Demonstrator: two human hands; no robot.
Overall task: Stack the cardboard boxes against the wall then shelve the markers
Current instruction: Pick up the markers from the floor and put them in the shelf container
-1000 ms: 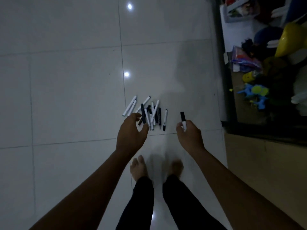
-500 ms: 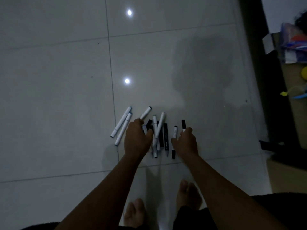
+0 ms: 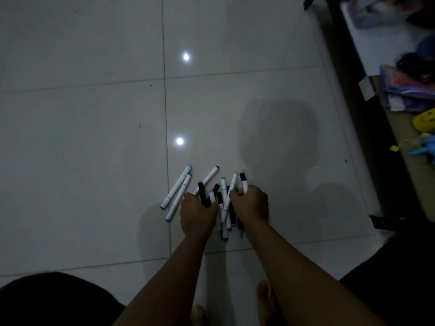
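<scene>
Several white and black markers lie in a loose pile (image 3: 224, 208) on the tiled floor (image 3: 94, 137). My left hand (image 3: 197, 214) is down on the pile's left side, its fingers curled round a black marker (image 3: 203, 192). My right hand (image 3: 250, 204) is on the pile's right side and holds a white marker with a black cap (image 3: 243, 182) that sticks up past its fingers. Two white markers (image 3: 177, 192) lie side by side, apart, left of my left hand. No cardboard boxes are in view.
A dark low shelf unit (image 3: 367, 128) runs along the right edge, holding toys, a yellow object (image 3: 423, 120) and coloured packets (image 3: 407, 88). My bare feet (image 3: 263, 292) and dark trouser legs fill the bottom of the view. Two light reflections shine on the tiles.
I have bent lower over the floor. Both hands have dropped onto the marker pile, the left one now gripping a black marker; the right still holds its white marker.
</scene>
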